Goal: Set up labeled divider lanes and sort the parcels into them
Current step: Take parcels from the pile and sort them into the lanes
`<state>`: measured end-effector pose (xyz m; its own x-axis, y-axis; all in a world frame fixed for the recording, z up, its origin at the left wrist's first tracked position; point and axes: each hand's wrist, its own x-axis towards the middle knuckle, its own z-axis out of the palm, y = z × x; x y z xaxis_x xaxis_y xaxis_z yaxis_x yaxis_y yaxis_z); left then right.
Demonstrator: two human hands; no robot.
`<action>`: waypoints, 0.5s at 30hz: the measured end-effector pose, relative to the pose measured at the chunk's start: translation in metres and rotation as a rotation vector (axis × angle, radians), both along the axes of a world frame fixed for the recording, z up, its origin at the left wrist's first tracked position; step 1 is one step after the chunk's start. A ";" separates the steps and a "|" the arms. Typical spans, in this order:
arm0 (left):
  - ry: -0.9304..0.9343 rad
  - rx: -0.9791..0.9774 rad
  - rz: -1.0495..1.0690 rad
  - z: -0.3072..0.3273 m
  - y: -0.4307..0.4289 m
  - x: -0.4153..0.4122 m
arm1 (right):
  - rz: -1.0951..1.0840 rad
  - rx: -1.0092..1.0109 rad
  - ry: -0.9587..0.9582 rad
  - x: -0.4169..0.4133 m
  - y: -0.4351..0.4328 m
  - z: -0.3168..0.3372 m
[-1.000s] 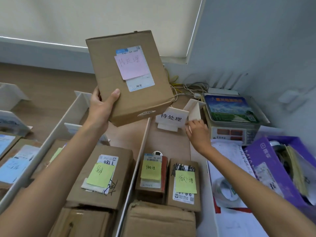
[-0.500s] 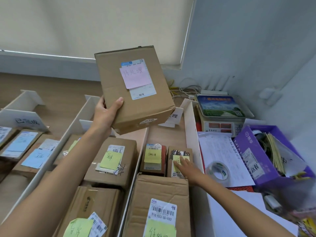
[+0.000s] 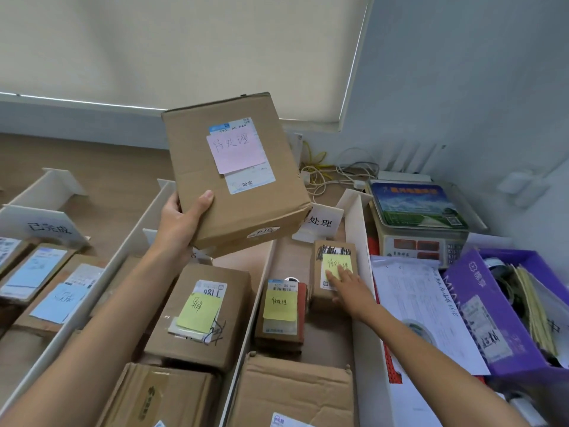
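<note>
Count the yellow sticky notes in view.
3: one on the middle-lane box, one on the small box, one on the far box under the right hand. Arms may hide more.

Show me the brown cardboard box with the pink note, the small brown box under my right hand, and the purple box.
brown cardboard box with the pink note (image 3: 237,208): head view, bare face below label.
small brown box (image 3: 335,250): head view, scribbled top label.
purple cardboard box (image 3: 468,282): head view, front wall.

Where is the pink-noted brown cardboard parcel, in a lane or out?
Out: the left hand grips the pink-noted brown cardboard parcel above the white dividers.
</note>
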<state>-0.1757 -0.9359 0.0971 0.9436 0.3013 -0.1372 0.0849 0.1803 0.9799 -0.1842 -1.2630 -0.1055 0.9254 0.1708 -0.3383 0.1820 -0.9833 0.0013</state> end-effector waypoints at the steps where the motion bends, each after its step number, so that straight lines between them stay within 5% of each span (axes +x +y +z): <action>1: 0.001 0.005 0.001 -0.002 0.001 0.003 | -0.006 -0.013 -0.006 0.006 -0.001 0.000; 5: 0.015 0.000 0.009 -0.011 0.003 0.009 | 0.040 0.007 -0.082 0.013 0.012 0.007; 9: 0.022 0.013 0.015 -0.017 0.003 0.012 | 0.305 0.266 -0.007 -0.006 0.044 0.013; 15: 0.021 0.024 -0.015 -0.019 0.001 0.011 | 0.470 0.167 0.074 -0.023 0.065 0.002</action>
